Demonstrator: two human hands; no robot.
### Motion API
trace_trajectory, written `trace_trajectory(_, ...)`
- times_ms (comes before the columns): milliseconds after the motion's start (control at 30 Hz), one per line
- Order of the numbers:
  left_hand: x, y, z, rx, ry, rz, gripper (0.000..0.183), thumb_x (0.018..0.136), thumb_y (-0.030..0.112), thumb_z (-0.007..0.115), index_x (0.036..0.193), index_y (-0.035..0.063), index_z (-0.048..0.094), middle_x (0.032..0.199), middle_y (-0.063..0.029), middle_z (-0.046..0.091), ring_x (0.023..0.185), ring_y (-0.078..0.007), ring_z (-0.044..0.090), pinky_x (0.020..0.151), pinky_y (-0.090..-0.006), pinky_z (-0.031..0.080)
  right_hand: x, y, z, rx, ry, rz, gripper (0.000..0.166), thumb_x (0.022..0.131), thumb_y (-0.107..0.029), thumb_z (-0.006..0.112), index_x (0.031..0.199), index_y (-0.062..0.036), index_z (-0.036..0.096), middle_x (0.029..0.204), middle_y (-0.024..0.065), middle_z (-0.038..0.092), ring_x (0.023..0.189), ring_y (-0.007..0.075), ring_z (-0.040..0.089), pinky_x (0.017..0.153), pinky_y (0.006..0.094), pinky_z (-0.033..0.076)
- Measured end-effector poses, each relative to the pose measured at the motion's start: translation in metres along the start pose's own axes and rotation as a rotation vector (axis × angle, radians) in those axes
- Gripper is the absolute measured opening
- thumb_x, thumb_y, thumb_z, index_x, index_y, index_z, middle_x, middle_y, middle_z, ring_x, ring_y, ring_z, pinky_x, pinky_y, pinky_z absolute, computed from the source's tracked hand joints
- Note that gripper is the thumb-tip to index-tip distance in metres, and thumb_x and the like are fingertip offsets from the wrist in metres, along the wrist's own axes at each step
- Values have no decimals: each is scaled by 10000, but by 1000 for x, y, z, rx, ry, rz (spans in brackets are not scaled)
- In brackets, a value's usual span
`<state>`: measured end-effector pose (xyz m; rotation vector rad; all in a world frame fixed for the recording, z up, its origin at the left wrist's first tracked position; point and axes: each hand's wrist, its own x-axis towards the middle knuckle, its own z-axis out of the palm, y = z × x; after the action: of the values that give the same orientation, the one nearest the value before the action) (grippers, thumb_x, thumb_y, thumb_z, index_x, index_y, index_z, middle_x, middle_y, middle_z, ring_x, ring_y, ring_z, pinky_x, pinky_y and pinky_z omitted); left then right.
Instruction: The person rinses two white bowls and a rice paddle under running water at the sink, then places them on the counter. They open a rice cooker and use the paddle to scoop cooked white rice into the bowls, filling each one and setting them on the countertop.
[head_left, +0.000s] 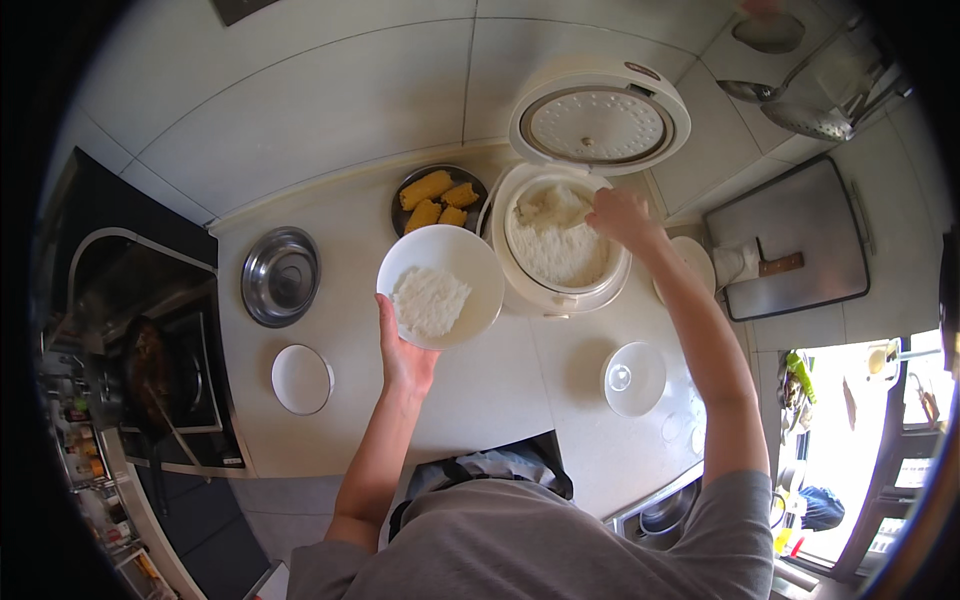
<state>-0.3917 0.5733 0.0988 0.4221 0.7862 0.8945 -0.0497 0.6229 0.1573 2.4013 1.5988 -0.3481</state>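
My left hand (405, 352) grips a large white bowl (480, 315) from below, its thumb on the rim. Cooked white rice (431, 301) lies in the bowl. My right hand (626, 217) reaches over the right rim of the white rice cooker (517, 289), its fingers bent; whatever it may hold is hidden or blurred into the rice. The cooker's lid (600, 124) stands raised behind a pot of rice (562, 251). Pieces of corn on the cob (425, 190) lie in a dark metal bowl (395, 206) left of the cooker, partly behind the white bowl.
On the counter (480, 412) stand a steel basin (281, 277), a small white bowl (301, 379) and another white bowl (634, 379). The stove (202, 442) with a pan is at the left. A cutting board (795, 225), a cleaver's wooden handle (781, 263) and hanging ladles (750, 91) are at the right.
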Motion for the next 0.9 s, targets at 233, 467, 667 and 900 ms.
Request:
trace_trajectory(233, 4, 3, -3, -15, 45, -12, 879, 888, 756, 412, 1527, 172, 258, 1542, -62, 329, 1420, -248, 317, 1126, -463, 314, 26, -4, 72, 167, 177, 42, 302, 824, -216, 581, 1021, -37, 722, 1042, 197, 702, 1002, 362, 669, 877, 456, 515)
trace_trajectory(467, 5, 0, -10, -34, 26, 16, 870, 897, 747, 408, 1522, 159, 271, 1527, -72, 354, 1419, -245, 321, 1137, -447, 302, 19, 20, 86, 450, 248, 5, 408, 819, -379, 653, 989, -9, 685, 896, 196, 700, 890, 345, 677, 780, 431, 504)
trace_trajectory(667, 2, 3, -6, -41, 80, -5, 791, 931, 704, 386, 1507, 166, 317, 1518, -58, 380, 1399, -238, 360, 1133, -442, 316, -7, 19, 65, 591, 228, -43, 432, 839, -391, 653, 1005, 7, 674, 892, 211, 692, 870, 361, 671, 770, 432, 504)
trace_trajectory(900, 2, 10, 9, 19, -70, -2, 823, 923, 708, 404, 1520, 158, 264, 1519, -75, 363, 1396, -248, 363, 1120, -470, 321, -53, 42, 82, 949, 200, -56, 383, 888, -335, 669, 1012, 27, 655, 776, 122, 647, 745, 162, 601, 697, 326, 476)
